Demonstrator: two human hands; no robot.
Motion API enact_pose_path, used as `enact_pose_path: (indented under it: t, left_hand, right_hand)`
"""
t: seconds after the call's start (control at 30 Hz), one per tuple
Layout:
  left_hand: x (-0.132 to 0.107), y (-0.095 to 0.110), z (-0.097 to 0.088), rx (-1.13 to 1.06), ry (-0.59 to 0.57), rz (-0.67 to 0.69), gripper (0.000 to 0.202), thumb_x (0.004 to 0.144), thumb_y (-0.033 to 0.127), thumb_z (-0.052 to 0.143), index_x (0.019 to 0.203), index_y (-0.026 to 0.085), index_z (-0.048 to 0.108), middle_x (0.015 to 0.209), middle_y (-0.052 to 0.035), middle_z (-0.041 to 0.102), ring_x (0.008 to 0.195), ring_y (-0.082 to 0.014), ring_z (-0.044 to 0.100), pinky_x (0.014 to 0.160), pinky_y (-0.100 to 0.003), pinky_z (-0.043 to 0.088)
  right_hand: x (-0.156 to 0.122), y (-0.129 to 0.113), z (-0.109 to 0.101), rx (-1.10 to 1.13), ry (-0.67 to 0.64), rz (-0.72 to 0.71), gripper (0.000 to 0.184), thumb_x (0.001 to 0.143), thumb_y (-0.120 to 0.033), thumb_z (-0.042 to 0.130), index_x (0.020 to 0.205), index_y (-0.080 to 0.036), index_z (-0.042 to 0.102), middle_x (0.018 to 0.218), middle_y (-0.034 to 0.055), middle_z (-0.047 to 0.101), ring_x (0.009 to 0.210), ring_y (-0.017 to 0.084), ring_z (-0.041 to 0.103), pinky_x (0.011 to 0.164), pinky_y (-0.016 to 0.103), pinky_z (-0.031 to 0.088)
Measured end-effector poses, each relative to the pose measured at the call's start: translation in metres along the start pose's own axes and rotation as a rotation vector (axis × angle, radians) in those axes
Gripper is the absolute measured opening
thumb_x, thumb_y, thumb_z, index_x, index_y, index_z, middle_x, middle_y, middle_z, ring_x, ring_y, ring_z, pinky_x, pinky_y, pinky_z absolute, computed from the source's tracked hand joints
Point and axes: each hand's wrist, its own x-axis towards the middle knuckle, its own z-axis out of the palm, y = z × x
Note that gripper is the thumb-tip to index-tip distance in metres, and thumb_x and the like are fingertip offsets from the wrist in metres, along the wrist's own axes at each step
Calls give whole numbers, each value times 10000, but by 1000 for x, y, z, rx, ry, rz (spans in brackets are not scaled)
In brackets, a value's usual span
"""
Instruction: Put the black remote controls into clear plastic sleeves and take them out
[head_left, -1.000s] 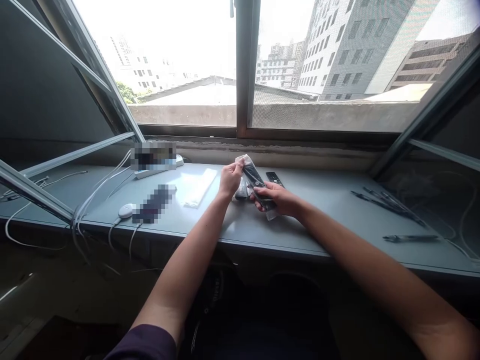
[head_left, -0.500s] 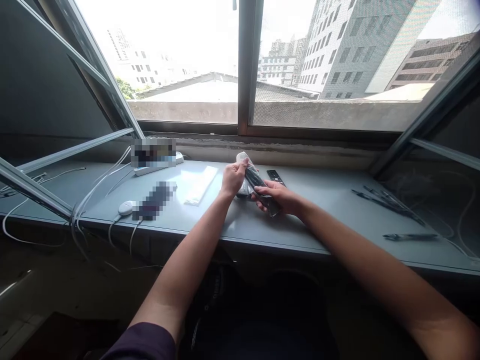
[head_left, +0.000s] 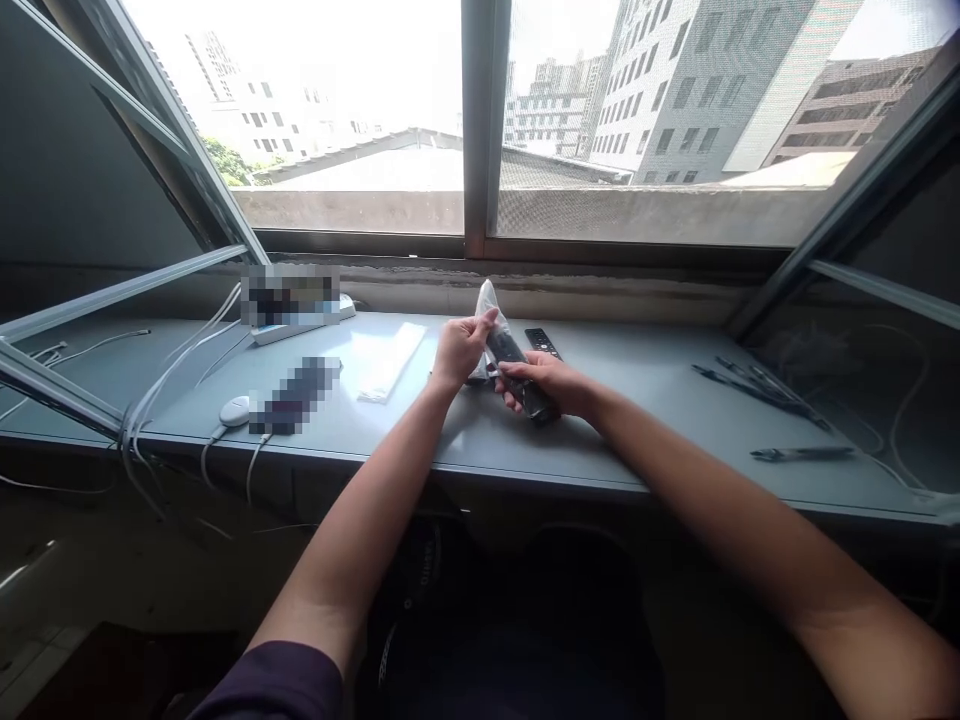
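Observation:
A dark remote control (head_left: 537, 404), sheathed in a clear plastic bag (head_left: 488, 298), slants between my two hands just above the desk. My left hand (head_left: 460, 350) pinches the bag near its far end, thumb on top. Lower down, the fingers of my right hand (head_left: 551, 380) are wrapped round the remote through the film. Behind my right hand, a second black remote control (head_left: 543, 342) with pale buttons lies on the desk. Partly hidden by my left hand, something dark with plastic about it rests on the desk; I cannot make out its kind.
On the grey desk (head_left: 660, 420), a flat white plastic sleeve (head_left: 393, 362) lies left of my hands. Farther left are a white power strip (head_left: 304, 322), a blurred-out dark item (head_left: 296, 396), a round white charger (head_left: 235, 410) and cables. Several pens (head_left: 761, 390) lie at right.
The bag's loose far end stands taller and more pointed above my left hand. Both hands keep their hold. The whole view has shifted slightly.

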Motion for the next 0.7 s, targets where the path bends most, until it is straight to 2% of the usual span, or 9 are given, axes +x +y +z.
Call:
enact_pose_path:
  t: [0.13, 0.23, 0.4, 0.47, 0.63, 0.7]
  left_hand:
    - [-2, 4, 1, 32, -38, 18, 706, 963, 765, 620, 562, 184, 644, 511, -9, 553, 500, -126, 505, 515, -266, 350]
    - [-3, 6, 1, 3, -72, 35, 684, 960, 732, 648, 545, 189, 619, 513, -17, 581, 487, -124, 510, 511, -267, 355]
    - [-1, 9, 1, -3, 63, 66, 575, 941, 679, 710, 663, 176, 724, 610, -25, 667, 581, -146, 598, 532, -257, 381]
    - [-2, 12, 0, -18, 83, 49, 582, 930, 697, 719, 669, 176, 723, 619, -27, 674, 609, -154, 623, 534, -251, 390]
    - [-4, 16, -2, -68, -47, -32, 650, 921, 730, 710, 575, 184, 640, 519, -17, 577, 547, -148, 592, 493, -253, 372]
    - [-3, 13, -3, -70, -51, -20, 629, 923, 692, 729, 568, 182, 639, 534, -15, 578, 556, -145, 582, 501, -256, 372]
  right_hand:
    - [0, -1, -3, 23, 15, -22, 312, 891, -358, 912, 987, -163, 688, 836, 74, 778, 629, 175, 731, 532, 256, 645]
    - [1, 0, -5, 39, 8, -38, 278, 931, -343, 879, 1012, -168, 678, 861, 78, 788, 653, 183, 746, 547, 267, 658]
    - [1, -1, -4, 15, -16, -15, 283, 945, -343, 869, 1017, -164, 663, 870, 98, 800, 666, 197, 762, 564, 281, 670]
    - [0, -2, -3, 12, -17, -16, 289, 939, -351, 876, 997, -167, 660, 842, 84, 791, 641, 182, 745, 543, 261, 652]
    - [0, -2, -2, 18, -19, -38, 296, 937, -363, 877, 992, -168, 662, 824, 69, 780, 589, 163, 716, 509, 248, 627]
    - [0, -1, -3, 22, -25, -39, 277, 955, -358, 856, 1010, -159, 672, 842, 82, 787, 611, 176, 735, 527, 261, 643]
